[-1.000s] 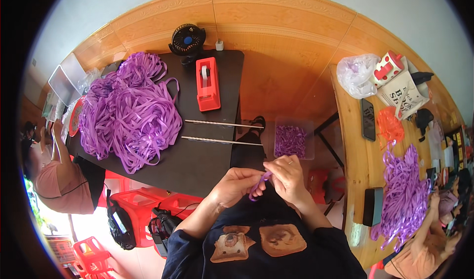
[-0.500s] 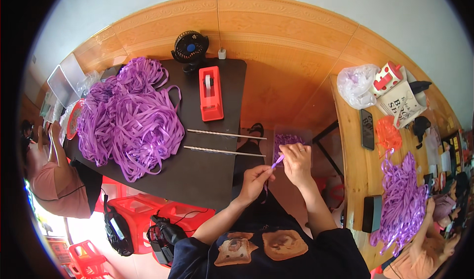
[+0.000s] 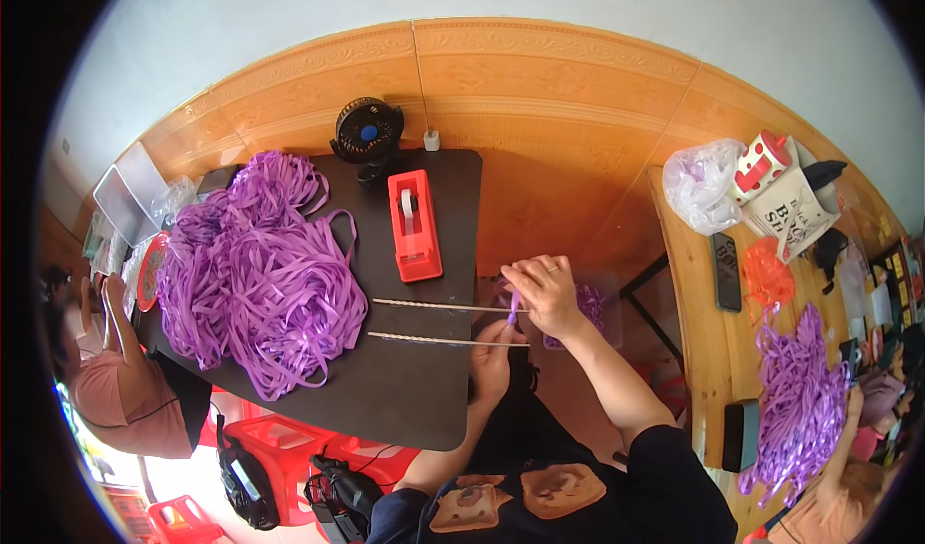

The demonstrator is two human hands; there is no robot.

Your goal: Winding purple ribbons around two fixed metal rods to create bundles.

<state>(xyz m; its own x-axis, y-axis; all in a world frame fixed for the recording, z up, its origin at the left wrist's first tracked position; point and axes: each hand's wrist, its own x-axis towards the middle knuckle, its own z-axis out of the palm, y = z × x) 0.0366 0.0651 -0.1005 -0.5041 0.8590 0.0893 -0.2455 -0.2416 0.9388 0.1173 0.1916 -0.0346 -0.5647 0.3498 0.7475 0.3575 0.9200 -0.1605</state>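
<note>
A short length of purple ribbon [image 3: 514, 307] runs upright between my two hands, just off the dark table's right edge. My left hand [image 3: 491, 366] pinches its lower end, fingers closed, partly behind the table edge. Above it, my right hand [image 3: 545, 295] has the upper end between closed fingertips. Two thin twisted metal rods [image 3: 434, 306] lie side by side, sticking out past the table edge; their free ends are next to my hands. A big heap of purple ribbon [image 3: 270, 284] covers the table's left part.
A red tape dispenser [image 3: 415, 226] and a black fan [image 3: 368, 132] stand on the dark table [image 3: 405, 395]. Below my right hand is a clear bin [image 3: 609, 322] with purple pieces. More ribbon [image 3: 795, 399] and a phone [image 3: 726, 271] lie on the wooden table [image 3: 689, 351]. Other people sit at both sides.
My hands have shifted left toward the rods, the right hand now above the left. The ribbon between them has turned more upright. The whole view has dropped a little.
</note>
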